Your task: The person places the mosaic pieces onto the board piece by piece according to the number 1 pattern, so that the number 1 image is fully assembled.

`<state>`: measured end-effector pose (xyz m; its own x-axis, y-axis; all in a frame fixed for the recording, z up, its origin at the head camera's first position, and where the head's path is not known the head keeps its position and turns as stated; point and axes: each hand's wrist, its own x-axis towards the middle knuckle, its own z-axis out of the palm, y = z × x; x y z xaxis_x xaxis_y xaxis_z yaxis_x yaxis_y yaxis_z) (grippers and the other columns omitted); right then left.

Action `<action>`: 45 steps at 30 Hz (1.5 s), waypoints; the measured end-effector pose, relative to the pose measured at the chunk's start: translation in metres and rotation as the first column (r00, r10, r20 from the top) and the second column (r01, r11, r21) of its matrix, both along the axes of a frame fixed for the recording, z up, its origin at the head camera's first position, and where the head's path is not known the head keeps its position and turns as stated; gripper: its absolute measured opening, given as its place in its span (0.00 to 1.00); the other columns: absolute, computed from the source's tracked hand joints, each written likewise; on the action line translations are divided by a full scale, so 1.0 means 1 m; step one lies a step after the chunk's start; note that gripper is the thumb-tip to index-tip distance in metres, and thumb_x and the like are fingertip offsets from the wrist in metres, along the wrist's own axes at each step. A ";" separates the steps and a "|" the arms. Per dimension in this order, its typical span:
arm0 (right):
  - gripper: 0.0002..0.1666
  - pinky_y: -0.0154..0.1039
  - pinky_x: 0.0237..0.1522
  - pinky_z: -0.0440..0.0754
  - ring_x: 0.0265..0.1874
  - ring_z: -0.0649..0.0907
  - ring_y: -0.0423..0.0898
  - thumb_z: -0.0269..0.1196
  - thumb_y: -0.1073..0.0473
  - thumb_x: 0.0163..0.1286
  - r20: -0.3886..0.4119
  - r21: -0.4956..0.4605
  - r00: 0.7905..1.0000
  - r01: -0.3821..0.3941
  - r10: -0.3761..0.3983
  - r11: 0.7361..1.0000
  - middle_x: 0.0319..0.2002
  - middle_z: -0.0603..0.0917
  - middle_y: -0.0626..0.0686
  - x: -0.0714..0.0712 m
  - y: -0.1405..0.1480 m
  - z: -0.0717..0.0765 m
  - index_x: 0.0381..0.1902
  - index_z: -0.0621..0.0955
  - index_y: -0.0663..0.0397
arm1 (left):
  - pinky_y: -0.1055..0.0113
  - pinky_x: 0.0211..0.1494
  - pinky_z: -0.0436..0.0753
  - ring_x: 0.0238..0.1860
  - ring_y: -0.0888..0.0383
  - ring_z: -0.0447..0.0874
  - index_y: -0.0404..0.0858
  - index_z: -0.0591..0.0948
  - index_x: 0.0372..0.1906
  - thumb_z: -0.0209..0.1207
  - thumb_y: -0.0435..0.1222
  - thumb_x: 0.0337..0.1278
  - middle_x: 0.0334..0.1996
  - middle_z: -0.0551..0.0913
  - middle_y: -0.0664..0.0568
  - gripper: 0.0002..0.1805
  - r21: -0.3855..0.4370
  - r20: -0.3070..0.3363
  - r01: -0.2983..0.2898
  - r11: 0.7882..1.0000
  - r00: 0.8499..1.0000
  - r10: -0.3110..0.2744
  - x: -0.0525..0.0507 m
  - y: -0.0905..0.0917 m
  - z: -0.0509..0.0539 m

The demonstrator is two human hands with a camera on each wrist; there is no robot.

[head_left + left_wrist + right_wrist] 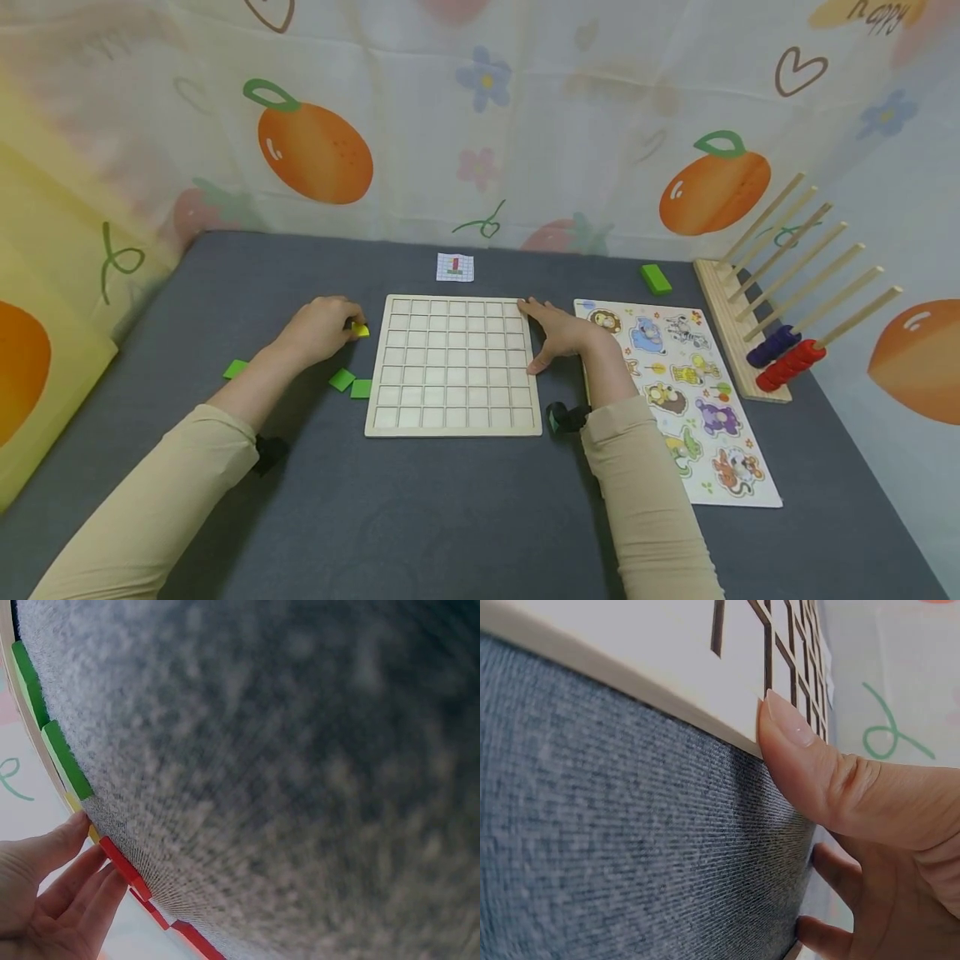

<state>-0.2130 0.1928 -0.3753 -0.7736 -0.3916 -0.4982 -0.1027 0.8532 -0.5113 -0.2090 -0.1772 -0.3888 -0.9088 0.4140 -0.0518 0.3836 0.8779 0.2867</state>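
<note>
My left hand (318, 329) pinches a small yellow block (361, 330) just left of the pale wooden grid board (378, 429). Two green blocks, one square-looking (341, 380) and one by the board's edge (361, 389), lie nearer me. Red blocks (126, 868) rest close to the left fingers in the left wrist view; the left hand and arm hide them in the head view. With its thumb and index finger spread, my right hand (562, 333) touches the board's right edge. In the right wrist view the thumb (795, 742) presses the board's side. The grid cells hold no blocks.
Behind the board lies a small pattern card (455, 267). An animal puzzle board (750, 492) is under the right forearm's side. Farther right stands a peg rack (761, 387) with blue and red beads. Other green blocks lie at back right (656, 279) and beyond the left forearm (235, 368).
</note>
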 end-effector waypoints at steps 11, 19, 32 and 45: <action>0.69 0.65 0.77 0.45 0.80 0.36 0.59 0.76 0.58 0.54 0.001 0.011 1.000 -0.003 0.003 1.000 0.81 0.35 0.57 -0.002 -0.003 0.001 0.80 0.42 0.47 | 0.47 0.45 0.82 0.42 0.42 0.84 0.32 0.83 0.37 0.65 0.26 0.53 0.38 0.86 0.38 0.05 0.019 -0.001 -0.029 0.999 1.000 0.029 -0.001 0.002 0.005; 0.69 0.65 0.77 0.44 0.80 0.36 0.59 0.77 0.57 0.53 -0.012 0.020 1.000 0.004 -0.003 1.000 0.81 0.36 0.56 -0.002 -0.003 0.001 0.80 0.43 0.48 | 0.54 0.36 0.77 0.30 0.49 0.80 0.35 0.80 0.28 0.67 0.30 0.54 0.28 0.84 0.44 0.06 0.051 0.013 -0.050 0.997 0.999 0.049 -0.003 0.003 0.010; 0.68 0.67 0.77 0.43 0.80 0.35 0.60 0.74 0.51 0.58 -0.010 0.027 1.000 -0.007 0.008 1.000 0.81 0.34 0.58 0.000 -0.003 -0.002 0.80 0.41 0.47 | 0.65 0.33 0.81 0.30 0.53 0.85 0.32 0.82 0.39 0.64 0.30 0.60 0.31 0.85 0.42 0.05 0.338 0.196 -0.149 0.929 0.977 0.085 0.004 0.021 0.012; 0.67 0.68 0.76 0.44 0.80 0.35 0.58 0.73 0.50 0.58 -0.011 0.024 1.000 0.021 -0.021 0.999 0.81 0.34 0.56 0.002 -0.003 -0.001 0.80 0.41 0.44 | 0.69 0.38 0.81 0.34 0.54 0.87 0.33 0.83 0.44 0.60 0.33 0.63 0.33 0.85 0.43 0.09 0.412 0.277 -0.234 0.881 0.953 0.123 0.003 0.040 0.010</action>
<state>-0.2111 0.1901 -0.3760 -0.7868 -0.3632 -0.4989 -0.0900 0.8673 -0.4895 -0.2061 -0.1374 -0.3784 -0.9527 0.2766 -0.1261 0.1051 0.6889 0.7172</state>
